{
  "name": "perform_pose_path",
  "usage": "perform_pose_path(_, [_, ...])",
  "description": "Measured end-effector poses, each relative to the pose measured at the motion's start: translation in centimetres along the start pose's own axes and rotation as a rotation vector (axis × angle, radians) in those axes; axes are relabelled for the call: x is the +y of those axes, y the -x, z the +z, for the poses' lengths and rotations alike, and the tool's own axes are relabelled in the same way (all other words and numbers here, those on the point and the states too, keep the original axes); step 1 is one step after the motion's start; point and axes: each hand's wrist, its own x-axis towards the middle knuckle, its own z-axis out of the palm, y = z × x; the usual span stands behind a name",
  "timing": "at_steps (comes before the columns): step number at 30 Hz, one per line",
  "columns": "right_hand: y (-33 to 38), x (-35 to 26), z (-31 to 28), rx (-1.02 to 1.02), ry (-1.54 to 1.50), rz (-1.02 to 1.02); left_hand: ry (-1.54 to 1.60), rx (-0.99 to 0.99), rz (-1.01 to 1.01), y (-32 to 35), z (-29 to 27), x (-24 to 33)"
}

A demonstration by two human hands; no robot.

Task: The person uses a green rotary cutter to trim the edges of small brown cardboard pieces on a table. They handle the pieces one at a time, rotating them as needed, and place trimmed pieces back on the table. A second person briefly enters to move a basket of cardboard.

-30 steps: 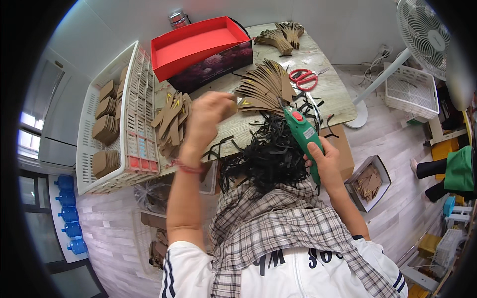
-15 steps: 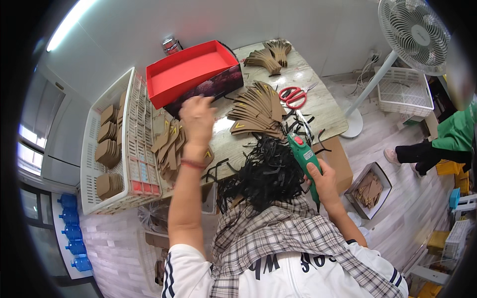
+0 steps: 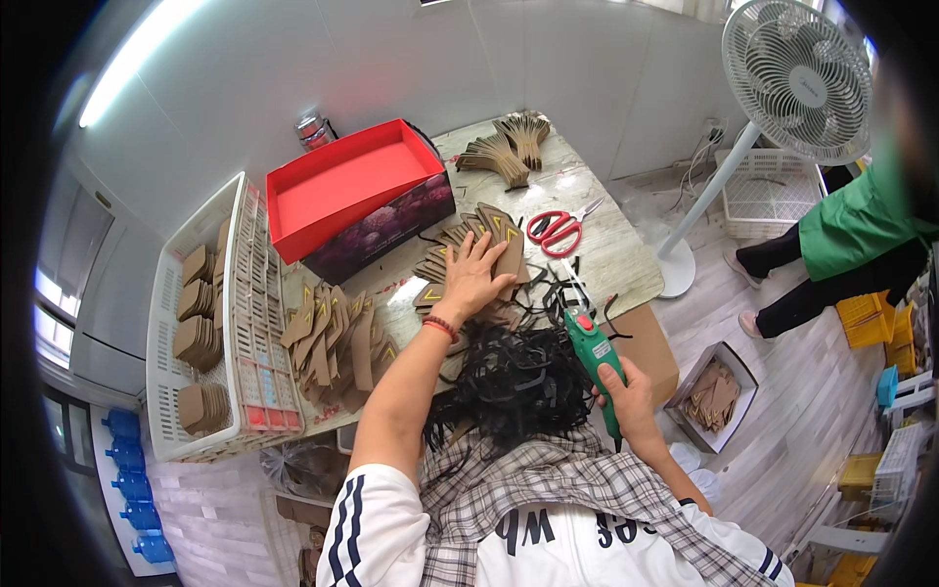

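My left hand [image 3: 476, 280] lies with fingers spread over a fanned stack of brown flat pieces [image 3: 511, 259], some with yellow marks. My right hand [image 3: 631, 399] is wrapped round a green corded electric hand tool [image 3: 591, 354] with a red button. The tool's pale, narrow tip points away from me, among black strips; its exact form is hard to make out. Between my hands a tangled heap of black strips [image 3: 514, 377] hangs over the near table edge. Left of my left forearm lies a loose pile of similar brown pieces [image 3: 333, 338].
Red-handled scissors [image 3: 555, 233] lie beyond the fan. More brown stacks [image 3: 494, 159] sit at the far table end. A red-lined box [image 3: 342, 186] and a white crate [image 3: 240, 293] stand left. A fan [image 3: 797, 88], a floor box [image 3: 719, 391] and a person in green [image 3: 851, 230] are right.
My left hand has moved right and nearer, from beside the red-lined box onto the fanned brown pieces. My right hand keeps the green tool. The person in green has come further into view.
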Motion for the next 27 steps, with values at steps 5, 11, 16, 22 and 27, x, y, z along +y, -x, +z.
perform_pose_path(5, [0.2,-0.2,0.9,0.001,0.011,-0.023,0.055,-0.088,0.188,1.4,-2.1,-2.5])
perform_pose_path(11, [-0.4,0.7,0.3,0.011,0.048,0.015,0.034,0.287,0.143,-1.3,-1.4,-1.2])
perform_pose_path(16, [-0.6,0.0,0.6,0.055,0.117,-0.066,-0.156,0.241,-0.123,-3.7,0.1,1.6])
perform_pose_path(22, [-0.4,0.8,-0.4,0.063,0.165,-0.058,-0.030,0.365,-0.243,-4.7,1.6,3.9])
perform_pose_path(27, [-0.2,0.3,0.6,0.067,0.149,-0.090,0.021,0.272,-0.444,-5.0,2.6,3.1])
